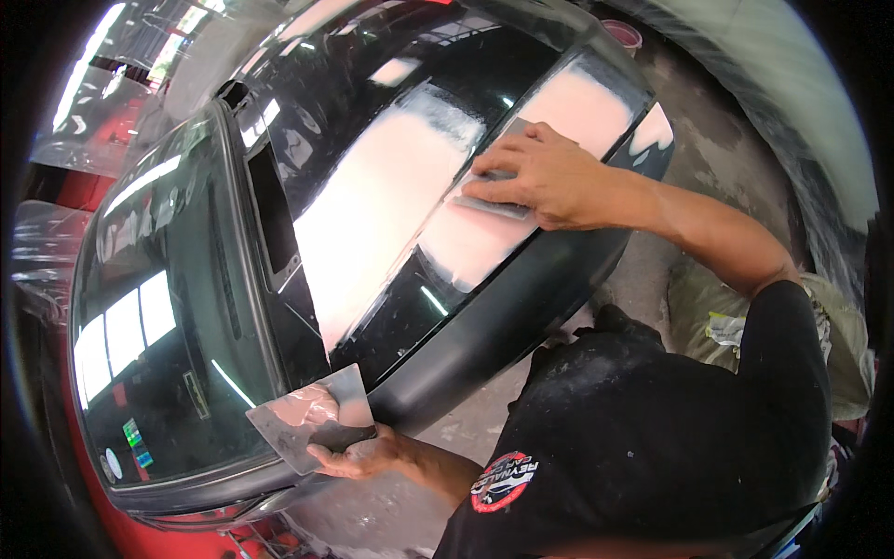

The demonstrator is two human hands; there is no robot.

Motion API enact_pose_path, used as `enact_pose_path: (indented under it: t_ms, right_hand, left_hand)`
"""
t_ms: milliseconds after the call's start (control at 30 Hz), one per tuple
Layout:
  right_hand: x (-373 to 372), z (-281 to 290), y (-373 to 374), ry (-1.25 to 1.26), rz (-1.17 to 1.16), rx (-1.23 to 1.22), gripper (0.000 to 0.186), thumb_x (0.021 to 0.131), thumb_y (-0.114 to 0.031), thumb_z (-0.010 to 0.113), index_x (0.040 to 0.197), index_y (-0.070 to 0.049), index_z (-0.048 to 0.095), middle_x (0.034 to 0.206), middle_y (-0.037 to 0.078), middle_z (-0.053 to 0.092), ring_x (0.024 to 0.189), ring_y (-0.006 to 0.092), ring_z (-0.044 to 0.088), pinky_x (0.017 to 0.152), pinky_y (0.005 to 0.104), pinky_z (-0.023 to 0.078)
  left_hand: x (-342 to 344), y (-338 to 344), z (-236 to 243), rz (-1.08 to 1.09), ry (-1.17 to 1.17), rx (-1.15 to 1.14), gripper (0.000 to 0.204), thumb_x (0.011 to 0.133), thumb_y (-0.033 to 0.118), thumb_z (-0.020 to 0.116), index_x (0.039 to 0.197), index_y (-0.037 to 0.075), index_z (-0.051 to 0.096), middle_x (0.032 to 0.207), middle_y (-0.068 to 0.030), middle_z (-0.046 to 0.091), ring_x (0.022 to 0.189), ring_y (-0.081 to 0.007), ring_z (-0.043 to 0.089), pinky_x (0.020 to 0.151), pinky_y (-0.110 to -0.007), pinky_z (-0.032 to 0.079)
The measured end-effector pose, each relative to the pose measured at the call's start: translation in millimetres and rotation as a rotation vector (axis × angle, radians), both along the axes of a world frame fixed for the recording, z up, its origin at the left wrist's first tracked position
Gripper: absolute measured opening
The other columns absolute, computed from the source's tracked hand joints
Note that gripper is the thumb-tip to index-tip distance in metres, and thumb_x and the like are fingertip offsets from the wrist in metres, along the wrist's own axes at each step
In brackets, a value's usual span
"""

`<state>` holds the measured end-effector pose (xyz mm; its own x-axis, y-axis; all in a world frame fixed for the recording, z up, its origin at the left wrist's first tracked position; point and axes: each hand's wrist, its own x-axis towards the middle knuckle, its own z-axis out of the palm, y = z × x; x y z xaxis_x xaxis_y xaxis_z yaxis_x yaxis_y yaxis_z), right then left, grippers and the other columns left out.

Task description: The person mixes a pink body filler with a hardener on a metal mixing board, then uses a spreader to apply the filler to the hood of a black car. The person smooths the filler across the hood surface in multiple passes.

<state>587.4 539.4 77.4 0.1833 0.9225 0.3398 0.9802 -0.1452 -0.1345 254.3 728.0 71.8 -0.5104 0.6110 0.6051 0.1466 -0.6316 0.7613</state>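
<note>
A black car body panel (410,321) lies before me with pale pink filler (470,244) spread over part of it. My right hand (549,177) grips a flat grey spreader (495,207), fingers bent over it, its blade against the filler. Lower down, my left hand (361,456) holds a thin rectangular mixing plate (275,430) by its corner, near the base of the windshield. A lump of pink body filler (309,406) sits on that plate. Across the panel seam, the hood carries a larger pale patch (372,200) with smeared grey edges.
The dark windshield (186,335), with small stickers in a corner, fills the left. A reddish bucket (622,35) stands on the floor beyond the car's end. Translucent sheeting (792,84) hangs along the right. A pale bulky bag (846,345) lies behind my right arm.
</note>
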Motion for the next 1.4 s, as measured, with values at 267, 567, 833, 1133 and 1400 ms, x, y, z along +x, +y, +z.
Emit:
enact_pose_path:
  t_ms: [267, 567, 833, 1133, 1400]
  right_hand:
    - [-22, -1, 10, 0.081, -0.048, 0.051, 0.063, 0.070, -0.001, 0.072, 0.129, -0.020, 0.063, 0.132, 0.005, 0.059, 0.128, 0.0256, 0.050, 0.099, 0.0480, 0.038]
    - [-32, 20, -71, 0.069, 0.119, -0.140, 0.055, 0.075, -0.011, 0.074, 0.128, -0.024, 0.065, 0.127, 0.003, 0.065, 0.124, 0.0211, 0.055, 0.102, 0.0457, 0.037]
    - [25, 1, -32, -0.014, -0.081, 0.054, 0.059, 0.081, 0.001, 0.063, 0.135, -0.023, 0.062, 0.137, 0.006, 0.062, 0.128, 0.0239, 0.056, 0.105, 0.0467, 0.037]
    - [17, -18, -33, 0.091, -0.048, 0.016, 0.064, 0.077, -0.004, 0.071, 0.137, -0.024, 0.060, 0.138, 0.006, 0.060, 0.129, 0.0230, 0.054, 0.104, 0.0447, 0.039]
    - [23, 7, -45, 0.077, -0.084, 0.126, 0.076, 0.065, 0.006, 0.070, 0.135, -0.020, 0.061, 0.136, 0.007, 0.060, 0.132, 0.0244, 0.050, 0.106, 0.0447, 0.036]
  left_hand:
    - [-5, 11, -9, 0.261, 0.347, 0.096, 0.038, 0.087, 0.014, 0.072, 0.123, 0.003, 0.065, 0.128, -0.0182, 0.060, 0.115, -0.0325, 0.062, 0.101, -0.045, 0.052]
    - [-24, 19, -19, 0.518, 0.760, 0.197, 0.045, 0.078, 0.007, 0.080, 0.121, 0.003, 0.066, 0.118, -0.0150, 0.066, 0.109, -0.0333, 0.063, 0.105, -0.048, 0.048]
    - [8, 7, 5, -0.159, -0.291, -0.009, 0.043, 0.090, 0.025, 0.070, 0.119, -0.005, 0.063, 0.130, -0.0165, 0.057, 0.116, -0.0294, 0.059, 0.096, -0.045, 0.055]
    - [44, -35, -4, -0.154, 0.097, -0.123, 0.043, 0.097, 0.027, 0.058, 0.125, -0.005, 0.061, 0.130, -0.0179, 0.058, 0.120, -0.0304, 0.058, 0.100, -0.043, 0.051]
    - [54, -22, -2, -0.346, -0.291, -0.178, 0.042, 0.095, 0.028, 0.060, 0.122, -0.004, 0.061, 0.128, -0.0169, 0.057, 0.120, -0.0292, 0.057, 0.103, -0.042, 0.049]
